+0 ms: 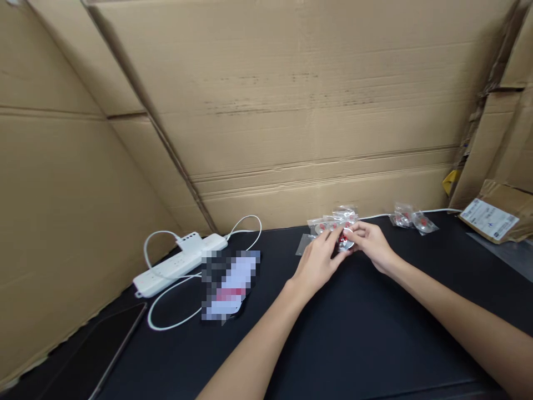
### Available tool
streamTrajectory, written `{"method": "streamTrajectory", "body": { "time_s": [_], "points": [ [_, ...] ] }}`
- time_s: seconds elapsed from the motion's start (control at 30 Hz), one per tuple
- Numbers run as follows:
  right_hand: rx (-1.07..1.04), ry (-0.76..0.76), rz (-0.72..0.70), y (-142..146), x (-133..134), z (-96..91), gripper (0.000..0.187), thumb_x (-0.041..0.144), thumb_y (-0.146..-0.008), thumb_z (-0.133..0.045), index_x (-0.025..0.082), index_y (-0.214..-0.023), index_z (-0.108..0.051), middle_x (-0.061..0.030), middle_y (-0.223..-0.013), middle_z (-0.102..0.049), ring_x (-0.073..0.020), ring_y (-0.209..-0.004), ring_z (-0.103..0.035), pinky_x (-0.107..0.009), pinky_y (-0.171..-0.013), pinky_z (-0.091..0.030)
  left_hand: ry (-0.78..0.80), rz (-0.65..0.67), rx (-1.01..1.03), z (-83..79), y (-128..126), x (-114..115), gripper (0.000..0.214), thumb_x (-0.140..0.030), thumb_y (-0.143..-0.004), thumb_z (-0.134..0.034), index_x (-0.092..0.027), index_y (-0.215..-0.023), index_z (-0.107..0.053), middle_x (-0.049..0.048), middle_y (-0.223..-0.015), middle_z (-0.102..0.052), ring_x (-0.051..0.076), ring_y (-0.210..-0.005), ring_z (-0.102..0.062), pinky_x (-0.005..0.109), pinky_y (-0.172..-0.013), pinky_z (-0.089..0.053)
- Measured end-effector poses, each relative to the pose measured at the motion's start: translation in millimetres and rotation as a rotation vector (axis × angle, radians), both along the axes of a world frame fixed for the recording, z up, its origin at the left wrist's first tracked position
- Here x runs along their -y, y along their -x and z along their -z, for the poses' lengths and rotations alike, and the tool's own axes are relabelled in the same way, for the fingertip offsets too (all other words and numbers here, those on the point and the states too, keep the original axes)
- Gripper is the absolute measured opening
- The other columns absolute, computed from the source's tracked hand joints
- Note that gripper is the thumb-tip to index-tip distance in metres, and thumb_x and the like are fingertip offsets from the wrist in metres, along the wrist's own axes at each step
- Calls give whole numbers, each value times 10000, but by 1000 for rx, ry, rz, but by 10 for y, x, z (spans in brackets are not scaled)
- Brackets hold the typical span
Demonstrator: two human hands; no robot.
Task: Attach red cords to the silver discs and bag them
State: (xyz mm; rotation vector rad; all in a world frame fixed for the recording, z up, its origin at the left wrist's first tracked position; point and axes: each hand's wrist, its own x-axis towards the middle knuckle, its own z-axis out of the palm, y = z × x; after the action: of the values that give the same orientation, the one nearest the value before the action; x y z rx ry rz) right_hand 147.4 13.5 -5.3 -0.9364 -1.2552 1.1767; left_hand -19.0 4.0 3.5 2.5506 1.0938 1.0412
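Observation:
A small round silvery disc with red marks (345, 240) is between my two hands, over the far part of the black table. My left hand (320, 256) grips its left and lower edge, fingers bent. From the other side, my right hand (372, 245) pinches the disc between thumb and fingers. Just behind the hands lie several clear plastic packets (322, 225) with red-marked items inside, partly hidden by my fingers. A flat clear bag (304, 244) rests left of my left hand.
More clear packets (410, 218) lie at the right by the cardboard wall (266, 133). A labelled cardboard package (495, 214) sits far right. On the left are a white power strip (179, 265), looping cable (166, 328), a blurred-out object (233, 286) and a dark tablet (100, 350).

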Motion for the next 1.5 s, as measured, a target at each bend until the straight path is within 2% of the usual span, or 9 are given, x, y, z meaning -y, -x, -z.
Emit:
{"method": "streamTrajectory", "body": {
  "time_s": [0.17, 0.27, 0.37, 0.63, 0.73, 0.93, 1.1, 1.3, 1.5],
  "points": [
    [92, 35, 140, -213, -131, 0, 278, 423, -729, -700, 167, -767, -599, -12, -604, -655, -141, -466, -601, -262, -472, -491, 155, -50, 288, -75, -4, -42, 313, -379, -896, -540, -203, -1148, -601, 70, -977, -678, 181, -768, -631, 307, -708, -502],
    [509, -97, 169, -403, -243, 48, 198, 359, -767, -645, 165, -728, -633, -11, -581, -648, -134, -478, -581, -249, -504, -449, 484, -66, 602, -62, -42, -94, 325, -396, -942, -399, -151, -1002, -604, 82, -814, -695, 149, -583, -595, 254, -515, -438],
    [862, -209, 134, -525, -286, 78, 163, 302, -781, -612, 171, -708, -674, -17, -615, -672, -152, -581, -608, -248, -581, -426, 748, 3, 822, -44, -86, -112, 254, -338, -926, -411, -132, -947, -558, 88, -722, -687, 126, -494, -548, 226, -446, -370],
    [1174, -335, 195, -560, -262, 83, 176, 311, -814, -592, 183, -787, -711, -62, -785, -696, -179, -733, -621, -259, -678, -415, 928, 80, 906, -65, -102, -65, 109, -236, -869, -454, -145, -905, -502, 87, -710, -682, 119, -484, -547, 227, -453, -349],
    [1181, -398, 224, -562, -249, 16, 151, 286, -813, -589, 182, -811, -699, -57, -796, -688, -175, -731, -609, -259, -682, -413, 882, 64, 843, -59, -87, -87, 143, -207, -864, -426, -153, -977, -493, 68, -718, -677, 119, -479, -538, 228, -447, -335],
    [1181, -345, -76, -615, -184, -111, 120, 263, -792, -612, 171, -757, -681, -22, -683, -666, -131, -597, -582, -226, -585, -390, 424, 9, 377, -66, -131, 40, 156, -280, -918, -455, -197, -1049, -451, 17, -745, -674, 140, -579, -560, 287, -623, -426],
    [1169, -321, -135, -654, -206, -46, 67, 183, -784, -598, 159, -742, -645, -22, -662, -661, -127, -590, -583, -210, -565, -391, 242, 67, 73, 3, -251, 191, 83, -225, -947, -413, -196, -957, -489, 38, -798, -630, 191, -777, -581, 322, -732, -437],
    [1167, -318, -107, -651, -239, 12, 178, 110, -827, -463, 164, -704, -580, -44, -672, -682, -128, -580, -599, -210, -561, -395, 43, 14, -113, 130, -338, 182, 178, -224, -951, -419, -179, -851, -559, 67, -925, -561, 223, -942, -500, 354, -849, -440],
    [1187, -265, -58, -638, -206, -57, 111, 101, -737, -514, 173, -675, -572, -27, -623, -671, -136, -565, -598, -212, -532, -388, -36, -106, -246, 150, -348, 150, 205, -234, -940, -426, -138, -1025, -586, 106, -980, -553, 257, -984, -478, 401, -876, -436]
  ]
}}
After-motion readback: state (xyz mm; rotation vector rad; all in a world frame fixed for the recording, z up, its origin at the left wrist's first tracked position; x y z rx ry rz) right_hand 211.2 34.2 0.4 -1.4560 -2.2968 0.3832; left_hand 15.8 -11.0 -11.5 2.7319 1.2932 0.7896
